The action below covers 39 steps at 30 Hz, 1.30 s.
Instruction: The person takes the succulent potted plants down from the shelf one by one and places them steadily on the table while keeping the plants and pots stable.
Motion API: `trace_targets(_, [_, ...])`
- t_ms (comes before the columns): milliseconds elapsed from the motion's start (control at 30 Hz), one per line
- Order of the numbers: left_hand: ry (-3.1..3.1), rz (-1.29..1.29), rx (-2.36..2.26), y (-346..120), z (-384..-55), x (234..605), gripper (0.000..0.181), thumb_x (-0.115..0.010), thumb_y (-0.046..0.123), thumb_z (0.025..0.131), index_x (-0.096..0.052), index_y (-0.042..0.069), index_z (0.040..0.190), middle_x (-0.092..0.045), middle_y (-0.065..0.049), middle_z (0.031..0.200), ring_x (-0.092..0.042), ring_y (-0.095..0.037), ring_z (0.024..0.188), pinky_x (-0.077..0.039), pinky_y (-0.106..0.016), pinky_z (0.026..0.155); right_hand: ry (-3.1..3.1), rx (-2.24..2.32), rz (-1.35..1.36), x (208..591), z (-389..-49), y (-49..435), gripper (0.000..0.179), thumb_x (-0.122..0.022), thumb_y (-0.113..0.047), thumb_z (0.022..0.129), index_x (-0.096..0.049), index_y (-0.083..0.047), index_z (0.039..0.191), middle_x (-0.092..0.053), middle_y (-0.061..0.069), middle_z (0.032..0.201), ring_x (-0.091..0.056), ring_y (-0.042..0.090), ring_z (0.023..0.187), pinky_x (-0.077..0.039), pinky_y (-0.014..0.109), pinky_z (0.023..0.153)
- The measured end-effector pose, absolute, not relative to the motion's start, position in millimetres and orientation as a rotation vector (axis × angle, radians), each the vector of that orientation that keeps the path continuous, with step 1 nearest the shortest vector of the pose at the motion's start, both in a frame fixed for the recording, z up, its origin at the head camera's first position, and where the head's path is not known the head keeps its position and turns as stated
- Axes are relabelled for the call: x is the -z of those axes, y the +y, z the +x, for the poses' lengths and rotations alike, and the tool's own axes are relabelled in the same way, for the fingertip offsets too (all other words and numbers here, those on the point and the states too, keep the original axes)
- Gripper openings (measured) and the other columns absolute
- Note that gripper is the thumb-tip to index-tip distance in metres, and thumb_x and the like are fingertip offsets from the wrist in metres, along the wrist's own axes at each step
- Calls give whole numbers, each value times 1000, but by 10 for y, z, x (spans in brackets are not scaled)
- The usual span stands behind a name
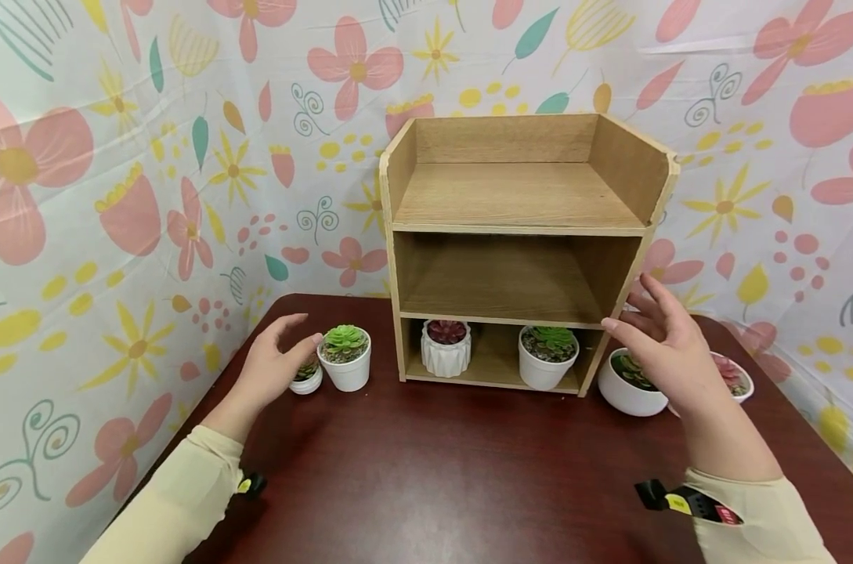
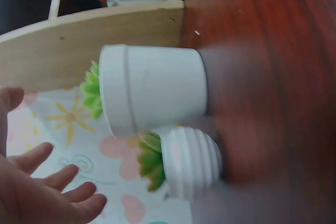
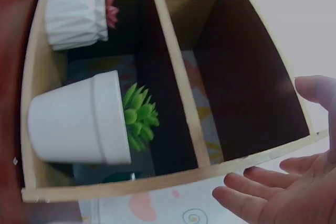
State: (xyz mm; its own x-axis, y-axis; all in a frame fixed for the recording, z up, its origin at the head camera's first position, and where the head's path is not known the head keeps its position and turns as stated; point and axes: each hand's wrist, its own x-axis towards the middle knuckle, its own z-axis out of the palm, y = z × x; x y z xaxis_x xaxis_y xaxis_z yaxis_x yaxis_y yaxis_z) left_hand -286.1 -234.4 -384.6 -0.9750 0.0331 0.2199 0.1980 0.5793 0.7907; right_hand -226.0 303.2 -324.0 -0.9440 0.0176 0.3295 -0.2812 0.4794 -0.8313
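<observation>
My left hand (image 1: pixel 265 366) hovers with spread fingers beside a white pot with a light green succulent (image 1: pixel 346 368) and a smaller ribbed white pot (image 1: pixel 306 380). In the left wrist view a gap separates the fingers from both pots. My right hand (image 1: pixel 669 345), fingers apart, is at the right side of the wooden shelf (image 1: pixel 518 196); whether it touches the side panel I cannot tell. On the shelf's bottom level stand a faceted white pot with a dark red succulent (image 1: pixel 446 356) and a smooth white pot with a green succulent (image 1: pixel 547 364).
Right of the shelf, partly behind my right hand, are a round white bowl pot (image 1: pixel 630 395) and a white pot with a pinkish red succulent (image 1: pixel 739 380). Everything stands on a dark red-brown table (image 1: pixel 426 470). A flower-patterned cloth (image 1: pixel 186 157) hangs behind and to the left.
</observation>
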Motion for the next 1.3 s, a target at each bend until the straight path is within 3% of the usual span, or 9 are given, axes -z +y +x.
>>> trace_targets(100, [-2503,-205,1433,-2250,-2824,3772,60,-64,47,100,-52,18,150,-47,-14,157,-44,-38,144,-43,-59,113,-2434,-1408,258,3274,-2229,3077,86,-67,-19,101,-13,-21,167,-44,23,157,-55,-20,110,-48,3,83])
trace_targets(233, [-2410,-255,1508,-2101,-2794,3657,54,-64,42,101,-53,19,149,-50,-11,154,-53,-34,134,-58,-46,93,-2442,-1369,275,3303,-2180,3148,85,-69,-17,99,-17,-15,166,-62,-13,133,-59,-22,104,-48,3,82])
trace_targets(333, [-2353,-307,1544,-1996,-2801,3574,53,-62,38,102,-51,20,150,-51,-8,154,-50,-30,138,-53,-42,99,-2474,-1327,259,3332,-2139,3195,82,-70,-22,99,-22,-13,165,-61,-34,118,-59,-23,102,-47,2,80])
trace_targets(633, [-2182,-494,1725,-1658,-2829,3402,49,-56,23,106,-46,14,153,-49,-11,156,-50,-31,143,-41,-52,117,-2509,-1256,248,3533,-2093,3184,48,-68,-28,100,-58,-6,142,-68,-33,108,-66,-15,98,-49,5,78])
trace_targets(833, [-2125,-539,1780,-1457,-2836,3322,49,-55,24,106,-47,16,153,-48,-9,156,-48,-30,144,-38,-51,120,-2531,-1251,201,3702,-2116,3109,48,-68,-32,100,-61,-3,138,-66,-36,103,-62,-20,96,-47,4,78])
trace_targets(900, [-2112,-551,1797,-1388,-2848,3293,49,-55,25,106,-47,16,153,-48,-10,157,-47,-29,146,-37,-51,121,-2543,-1264,175,3751,-2123,3082,52,-68,-34,100,-59,-4,141,-68,-32,106,-61,-21,96,-47,4,78])
trace_targets(1100, [-2089,-578,1856,-1189,-2888,3256,51,-54,26,106,-44,18,155,-45,-9,159,-45,-29,146,-34,-52,122,-2585,-1281,115,3854,-2166,2979,66,-70,-37,98,-50,1,149,-69,21,132,-56,-23,97,-47,3,76])
trace_targets(1200, [-2101,-587,1902,-1107,-2918,3257,56,-54,27,106,-38,19,159,-38,-9,164,-41,-33,148,-34,-54,122,-2617,-1297,82,3890,-2190,2909,76,-71,-40,97,-44,4,152,-61,29,140,-69,1,110,-47,2,77])
trace_targets(1300, [-2120,-564,1945,-1036,-2936,3263,60,-54,29,106,-32,22,161,-32,-8,167,-39,-33,149,-34,-55,121,-2671,-1299,60,3912,-2208,2830,85,-70,-44,97,-36,7,156,-54,32,146,-64,34,129,-51,9,86])
